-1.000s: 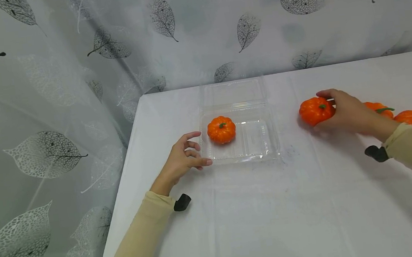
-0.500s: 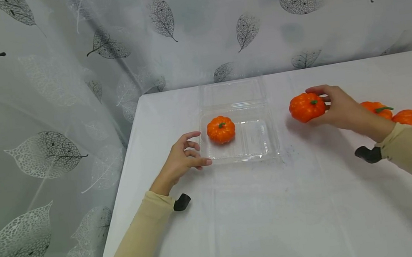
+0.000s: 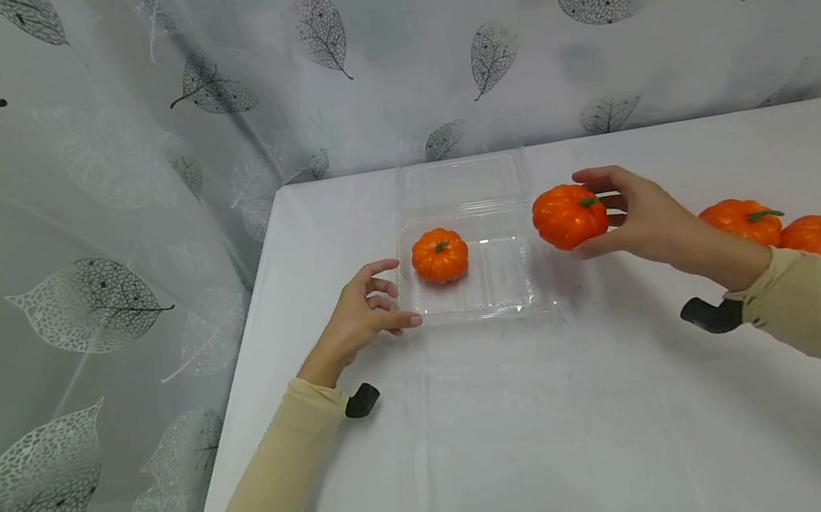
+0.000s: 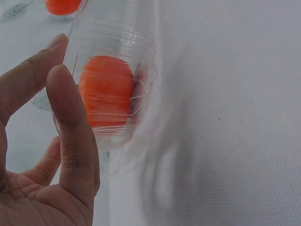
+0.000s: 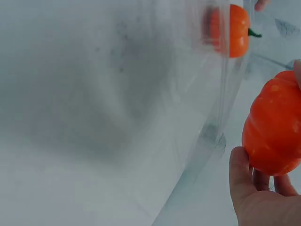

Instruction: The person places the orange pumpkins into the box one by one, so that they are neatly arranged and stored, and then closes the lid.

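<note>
My right hand holds a small orange toy pumpkin above the table, its fingers and thumb round the right side. In the right wrist view the held pumpkin is large at the right edge. A clear plastic clamshell box lies with its lid folded back. Inside, on the left half, sits another orange pumpkin, green stem up. Loosely bent, my left hand touches the box's left side and front left corner. Through the box wall that pumpkin shows in the left wrist view.
Two more orange pumpkins lie at the table's right, partly behind the right forearm. A white cloth covers the table. Behind it hangs a leaf-patterned curtain. Each wrist wears a small black device.
My right hand has carried the pumpkin leftward and a little up, from over the table at right to close beside the box. The left hand has stayed at the box.
</note>
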Demonstrator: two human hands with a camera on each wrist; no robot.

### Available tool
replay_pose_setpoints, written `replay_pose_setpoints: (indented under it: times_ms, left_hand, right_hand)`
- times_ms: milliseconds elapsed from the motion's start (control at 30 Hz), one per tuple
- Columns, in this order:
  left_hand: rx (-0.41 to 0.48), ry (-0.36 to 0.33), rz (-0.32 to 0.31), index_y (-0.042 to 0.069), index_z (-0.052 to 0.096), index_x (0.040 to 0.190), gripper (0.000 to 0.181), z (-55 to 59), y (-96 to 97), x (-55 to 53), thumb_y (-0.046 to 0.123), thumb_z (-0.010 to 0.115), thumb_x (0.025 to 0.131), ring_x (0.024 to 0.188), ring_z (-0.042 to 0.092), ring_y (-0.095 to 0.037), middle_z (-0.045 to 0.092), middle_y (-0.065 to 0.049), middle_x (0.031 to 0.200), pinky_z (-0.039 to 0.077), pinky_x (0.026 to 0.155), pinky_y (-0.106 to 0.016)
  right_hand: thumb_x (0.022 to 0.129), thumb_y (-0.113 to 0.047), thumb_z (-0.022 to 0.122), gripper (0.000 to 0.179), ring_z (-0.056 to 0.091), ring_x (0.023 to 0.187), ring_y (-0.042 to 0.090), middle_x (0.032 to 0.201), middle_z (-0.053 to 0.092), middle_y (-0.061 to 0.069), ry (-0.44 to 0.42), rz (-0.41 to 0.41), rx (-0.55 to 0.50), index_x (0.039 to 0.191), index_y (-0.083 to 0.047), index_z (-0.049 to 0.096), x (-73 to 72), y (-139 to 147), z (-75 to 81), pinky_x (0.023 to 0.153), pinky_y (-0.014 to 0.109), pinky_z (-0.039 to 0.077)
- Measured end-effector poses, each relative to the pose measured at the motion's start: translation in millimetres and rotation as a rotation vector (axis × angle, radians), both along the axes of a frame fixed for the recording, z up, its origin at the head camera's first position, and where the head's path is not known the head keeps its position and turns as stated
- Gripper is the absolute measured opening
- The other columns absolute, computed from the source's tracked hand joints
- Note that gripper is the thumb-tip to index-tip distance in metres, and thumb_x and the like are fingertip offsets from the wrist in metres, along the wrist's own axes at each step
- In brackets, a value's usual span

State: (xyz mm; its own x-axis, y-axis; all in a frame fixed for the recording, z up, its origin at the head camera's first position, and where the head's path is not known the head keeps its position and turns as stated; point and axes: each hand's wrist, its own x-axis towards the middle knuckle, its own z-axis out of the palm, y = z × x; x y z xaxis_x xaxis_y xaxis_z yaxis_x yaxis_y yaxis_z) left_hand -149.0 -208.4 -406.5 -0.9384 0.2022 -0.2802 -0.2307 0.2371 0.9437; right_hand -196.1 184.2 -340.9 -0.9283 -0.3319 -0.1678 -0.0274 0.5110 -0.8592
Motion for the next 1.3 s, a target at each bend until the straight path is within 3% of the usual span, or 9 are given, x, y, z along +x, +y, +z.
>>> replay_pose_setpoints:
  times_ms: [333, 633, 767, 967, 1067, 1300]
  left_hand:
    - [0.009, 0.003, 0.0, 0.014, 0.042, 0.151, 0.094, 0.1, -0.1, -0.7, 0.001, 0.091, 0.072, 0.073, 0.061, -0.025, 0.049, -0.015, 0.111, 0.062, 0.069, -0.043]
    - [0.007, 0.002, 0.009, 0.014, 0.042, 0.151, 0.093, 0.2, -0.5, -0.4, 0.001, 0.091, 0.072, 0.073, 0.061, -0.025, 0.049, -0.015, 0.111, 0.062, 0.069, -0.042]
    - [0.008, -0.002, 0.009, 0.014, 0.042, 0.151, 0.094, -1.7, -1.1, 0.1, 0.001, 0.091, 0.072, 0.074, 0.061, -0.025, 0.049, -0.016, 0.112, 0.062, 0.069, -0.042]
    - [0.012, -0.005, 0.006, 0.014, 0.041, 0.151, 0.094, -2.3, -0.5, 2.2, 0.001, 0.091, 0.072, 0.074, 0.061, -0.025, 0.049, -0.02, 0.115, 0.062, 0.072, -0.046]
    - [0.011, 0.0, 0.008, 0.014, 0.042, 0.151, 0.094, -2.3, -0.2, 3.0, 0.001, 0.091, 0.072, 0.074, 0.061, -0.025, 0.049, -0.019, 0.114, 0.062, 0.071, -0.045]
    - [0.008, 0.006, 0.009, 0.014, 0.042, 0.151, 0.093, -1.4, -0.1, 3.3, 0.002, 0.091, 0.073, 0.074, 0.061, -0.025, 0.049, -0.018, 0.113, 0.062, 0.071, -0.044]
  right_hand:
    - [0.08, -0.009, 0.088, 0.086, 0.052, 0.127, 0.026, 0.144, 0.047, 0.006, 0.075, -0.016, -0.137, 0.152, -0.009, 0.04, 9.9, -24.3, 10.8, 0.088, 0.015, 0.052]
    - [0.08, -0.007, 0.088, 0.089, 0.051, 0.128, 0.028, 0.149, 0.043, 0.005, 0.046, -0.032, -0.188, 0.153, -0.011, 0.038, 6.5, -41.3, 12.9, 0.087, 0.018, 0.054]
    - [0.079, -0.01, 0.088, 0.088, 0.05, 0.131, 0.031, 0.15, 0.043, 0.008, 0.053, -0.005, -0.151, 0.153, -0.009, 0.039, 3.7, -47.7, 7.8, 0.089, 0.022, 0.054]
    - [0.078, -0.014, 0.09, 0.089, 0.047, 0.134, 0.035, 0.15, 0.043, 0.011, 0.085, 0.032, -0.062, 0.151, -0.007, 0.039, 2.3, -55.8, -1.4, 0.104, 0.044, 0.048]
    - [0.076, -0.012, 0.091, 0.088, 0.046, 0.133, 0.036, 0.148, 0.044, 0.013, 0.13, 0.042, -0.021, 0.149, -0.005, 0.041, 1.8, -59.7, -7.1, 0.107, 0.051, 0.045]
    - [0.074, -0.009, 0.09, 0.083, 0.046, 0.128, 0.034, 0.138, 0.047, 0.014, 0.257, 0.071, 0.101, 0.144, -0.003, 0.047, -1.5, -65.1, -19.6, 0.113, 0.056, 0.035]
